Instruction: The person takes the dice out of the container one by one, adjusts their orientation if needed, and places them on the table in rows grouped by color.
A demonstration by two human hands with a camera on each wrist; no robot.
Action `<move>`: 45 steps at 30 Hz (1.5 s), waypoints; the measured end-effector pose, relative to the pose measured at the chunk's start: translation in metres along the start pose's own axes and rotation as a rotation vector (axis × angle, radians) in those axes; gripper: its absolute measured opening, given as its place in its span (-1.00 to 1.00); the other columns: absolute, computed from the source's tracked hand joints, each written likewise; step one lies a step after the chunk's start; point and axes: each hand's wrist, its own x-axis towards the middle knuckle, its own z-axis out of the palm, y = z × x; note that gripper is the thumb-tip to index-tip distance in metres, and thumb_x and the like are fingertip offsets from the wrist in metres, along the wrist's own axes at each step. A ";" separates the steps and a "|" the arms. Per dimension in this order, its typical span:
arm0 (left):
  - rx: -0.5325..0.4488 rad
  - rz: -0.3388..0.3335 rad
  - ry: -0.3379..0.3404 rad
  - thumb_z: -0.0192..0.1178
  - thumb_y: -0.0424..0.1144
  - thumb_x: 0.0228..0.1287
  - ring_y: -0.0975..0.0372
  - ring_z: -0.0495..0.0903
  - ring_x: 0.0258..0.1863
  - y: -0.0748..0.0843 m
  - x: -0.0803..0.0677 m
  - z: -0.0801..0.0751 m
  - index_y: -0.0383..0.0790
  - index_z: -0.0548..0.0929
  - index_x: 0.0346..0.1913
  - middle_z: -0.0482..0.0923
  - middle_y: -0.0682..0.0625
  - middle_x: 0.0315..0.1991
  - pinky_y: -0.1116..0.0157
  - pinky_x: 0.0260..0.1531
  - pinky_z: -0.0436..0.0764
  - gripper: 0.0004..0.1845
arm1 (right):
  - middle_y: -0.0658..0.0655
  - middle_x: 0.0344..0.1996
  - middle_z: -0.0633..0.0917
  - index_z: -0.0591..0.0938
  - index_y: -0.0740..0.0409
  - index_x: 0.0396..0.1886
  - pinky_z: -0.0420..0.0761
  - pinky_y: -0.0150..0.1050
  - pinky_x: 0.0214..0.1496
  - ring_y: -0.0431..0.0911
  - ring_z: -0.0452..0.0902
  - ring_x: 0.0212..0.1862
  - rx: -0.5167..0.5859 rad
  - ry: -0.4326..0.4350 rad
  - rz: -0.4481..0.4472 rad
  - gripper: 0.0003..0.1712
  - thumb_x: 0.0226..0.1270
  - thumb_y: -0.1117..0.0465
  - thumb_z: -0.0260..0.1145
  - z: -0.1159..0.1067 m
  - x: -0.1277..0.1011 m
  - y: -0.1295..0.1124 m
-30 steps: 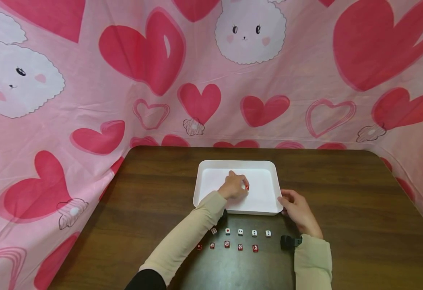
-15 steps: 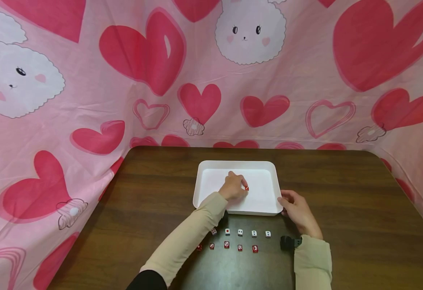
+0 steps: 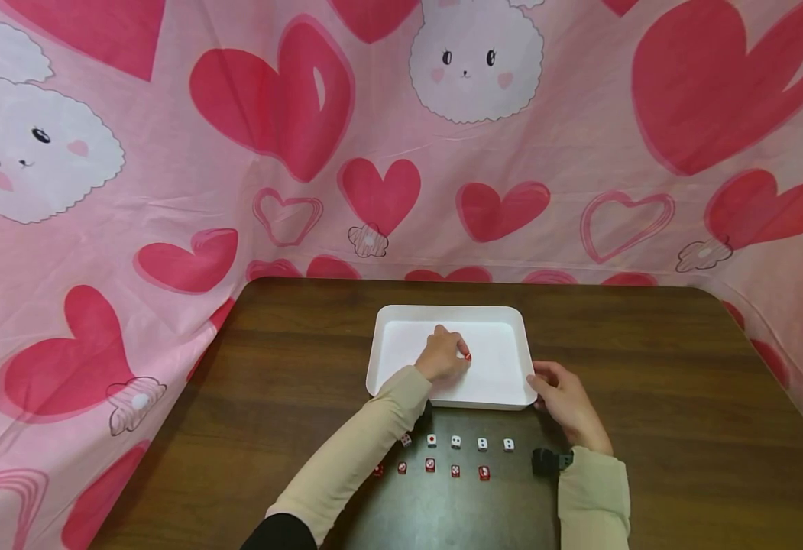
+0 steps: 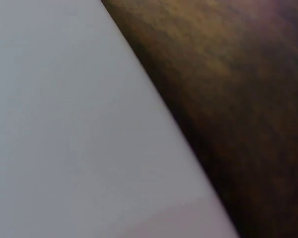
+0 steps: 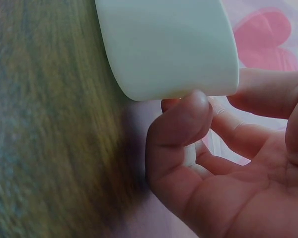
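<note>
A white tray [image 3: 497, 393] lies on the dark wooden table [image 3: 649, 367]. Over the tray's middle my left hand [image 3: 445, 353] pinches a small red die [image 3: 468, 357] between fingertips, low above the tray floor. My right hand [image 3: 559, 393] holds the tray's near right corner [image 5: 169, 74], with the thumb against its rim and fingers curled beside it. The left wrist view shows only the tray's white surface [image 4: 64, 124] and the table edge-on, blurred.
Near the front edge, two short rows of dice sit on the table: white dice [image 3: 482, 443] behind, red dice [image 3: 456, 470] in front. A pink heart-and-bunny cloth [image 3: 305, 153] walls the table at the back and sides.
Almost nothing: the left hand with the red die has sunk very slightly over the tray. The right hand stays at the tray corner.
</note>
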 end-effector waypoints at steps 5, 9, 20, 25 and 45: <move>-0.009 0.011 0.021 0.31 -0.30 0.12 0.10 0.40 -0.22 -0.002 -0.001 -0.001 -0.23 0.65 -0.31 0.38 -0.11 -0.21 0.29 -0.13 0.43 -0.90 | 0.40 0.09 0.49 0.32 0.38 0.32 0.57 -0.34 -0.24 -0.03 0.50 -0.16 0.004 0.002 0.002 -0.48 0.48 0.20 0.06 0.001 0.000 -0.001; -0.048 0.018 0.047 0.30 -0.32 0.12 0.17 0.38 -0.32 -0.005 0.001 0.000 -0.26 0.67 -0.31 0.43 -0.09 -0.26 0.34 -0.22 0.41 -0.90 | 0.40 0.09 0.49 0.32 0.38 0.32 0.57 -0.34 -0.24 -0.03 0.50 -0.16 0.004 0.004 0.004 -0.48 0.48 0.20 0.07 0.001 0.000 -0.001; -0.210 -0.031 0.149 0.37 -0.36 0.04 0.27 0.57 -0.43 -0.011 0.005 -0.005 -0.25 0.75 -0.34 0.72 -0.05 -0.42 0.43 -0.33 0.49 -0.91 | 0.40 0.08 0.48 0.30 0.41 0.32 0.56 -0.33 -0.25 -0.06 0.49 -0.17 0.006 -0.002 0.007 -0.46 0.49 0.19 0.07 0.001 0.001 -0.003; -0.295 -0.065 0.162 0.39 -0.38 0.00 0.33 0.55 -0.49 -0.012 0.006 -0.008 -0.26 0.76 -0.36 0.74 -0.07 -0.44 0.46 -0.37 0.48 -0.91 | 0.41 0.08 0.47 0.29 0.42 0.33 0.56 -0.34 -0.26 -0.03 0.49 -0.16 0.004 -0.002 0.004 -0.46 0.49 0.19 0.07 0.001 0.000 -0.004; -0.621 -0.205 0.058 0.41 -0.31 0.07 0.28 0.57 -0.59 -0.006 0.003 -0.018 -0.29 0.71 -0.28 0.72 -0.07 -0.38 0.44 -0.57 0.43 -0.84 | 0.42 0.11 0.46 0.30 0.40 0.33 0.57 -0.34 -0.21 -0.01 0.49 -0.13 -0.009 -0.007 0.006 -0.45 0.49 0.17 0.07 0.000 -0.001 -0.007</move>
